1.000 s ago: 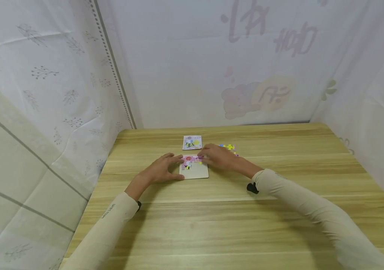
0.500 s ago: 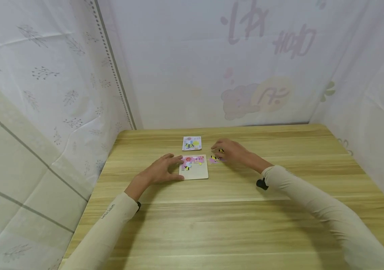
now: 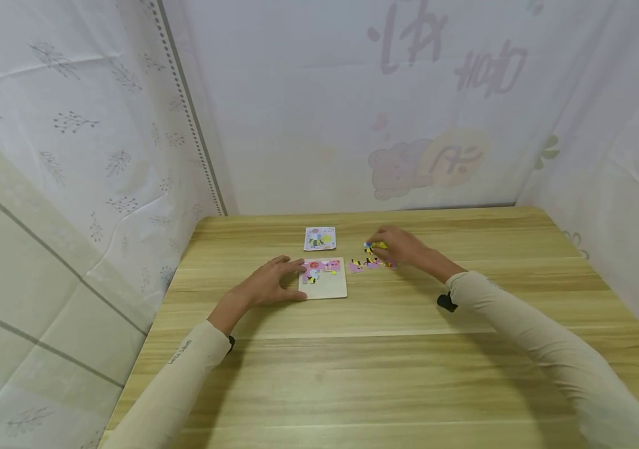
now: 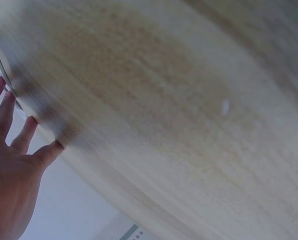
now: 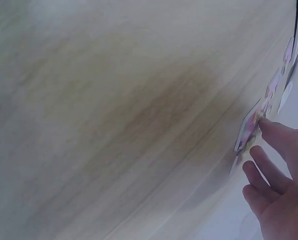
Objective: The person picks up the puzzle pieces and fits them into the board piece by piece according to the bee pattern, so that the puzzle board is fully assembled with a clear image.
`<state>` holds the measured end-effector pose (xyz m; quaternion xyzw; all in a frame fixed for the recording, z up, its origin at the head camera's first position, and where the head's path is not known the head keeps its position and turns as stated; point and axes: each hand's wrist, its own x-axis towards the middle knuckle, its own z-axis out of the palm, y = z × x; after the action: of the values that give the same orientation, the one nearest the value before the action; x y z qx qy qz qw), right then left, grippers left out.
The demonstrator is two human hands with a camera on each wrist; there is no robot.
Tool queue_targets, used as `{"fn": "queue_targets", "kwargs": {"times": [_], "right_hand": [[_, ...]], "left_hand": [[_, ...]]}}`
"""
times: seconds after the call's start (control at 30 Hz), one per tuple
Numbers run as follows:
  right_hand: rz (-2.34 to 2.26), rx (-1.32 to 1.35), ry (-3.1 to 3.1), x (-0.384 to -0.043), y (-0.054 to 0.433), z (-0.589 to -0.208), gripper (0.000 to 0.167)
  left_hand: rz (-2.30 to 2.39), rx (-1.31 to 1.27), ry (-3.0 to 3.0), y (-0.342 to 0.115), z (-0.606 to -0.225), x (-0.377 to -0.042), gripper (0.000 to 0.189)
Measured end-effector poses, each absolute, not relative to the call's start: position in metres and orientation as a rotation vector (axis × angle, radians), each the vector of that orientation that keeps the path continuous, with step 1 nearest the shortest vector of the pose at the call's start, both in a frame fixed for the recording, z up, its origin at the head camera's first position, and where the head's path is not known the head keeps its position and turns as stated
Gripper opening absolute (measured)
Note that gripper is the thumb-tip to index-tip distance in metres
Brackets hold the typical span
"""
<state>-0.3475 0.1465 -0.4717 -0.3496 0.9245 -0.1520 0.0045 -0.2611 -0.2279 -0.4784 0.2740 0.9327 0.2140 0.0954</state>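
Note:
A cream puzzle board point(image 3: 331, 288) lies on the table, with several pink picture pieces point(image 3: 313, 265) fitted along its top and left. My left hand point(image 3: 267, 282) rests at the board's left edge, thumb and fingers spread and touching it. In the left wrist view those fingers point(image 4: 23, 137) look loosely extended. To the right of the board lies a group of loose jigsaw pieces point(image 3: 372, 262), pink, yellow and black. My right hand point(image 3: 403, 245) is over their far side, fingertips down among them. The right wrist view shows its thumb at a piece point(image 5: 249, 127), with the other fingers loosely bent and no piece gripped.
A picture card point(image 3: 320, 238) with a bee design lies behind the board. The wooden table point(image 3: 319, 374) ends at a back edge near hanging printed cloth point(image 3: 308, 125), which also encloses both sides.
My right hand has left the board's top right and moved right to the loose pieces, uncovering a pink piece in the board's top row. The left hand stays at the board.

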Motion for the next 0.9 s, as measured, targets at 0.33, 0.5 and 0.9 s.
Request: {"fn": "queue_targets", "kwargs": {"times": [0.33, 0.5, 0.9], "right_hand": [[-0.438, -1.121, 2.892, -0.350, 0.142, -0.473, 0.030], [-0.414, -1.081, 2.885, -0.348, 0.138, -0.475, 0.032], [-0.442, -1.195, 2.869, -0.335, 0.123, -0.468, 0.031]], "left_hand": [[0.649, 0.806, 2.753, -0.227, -0.479, -0.261, 0.076], [0.653, 0.792, 2.749, -0.226, -0.477, -0.260, 0.076], [0.644, 0.789, 2.750, -0.227, -0.477, -0.259, 0.075]]}}
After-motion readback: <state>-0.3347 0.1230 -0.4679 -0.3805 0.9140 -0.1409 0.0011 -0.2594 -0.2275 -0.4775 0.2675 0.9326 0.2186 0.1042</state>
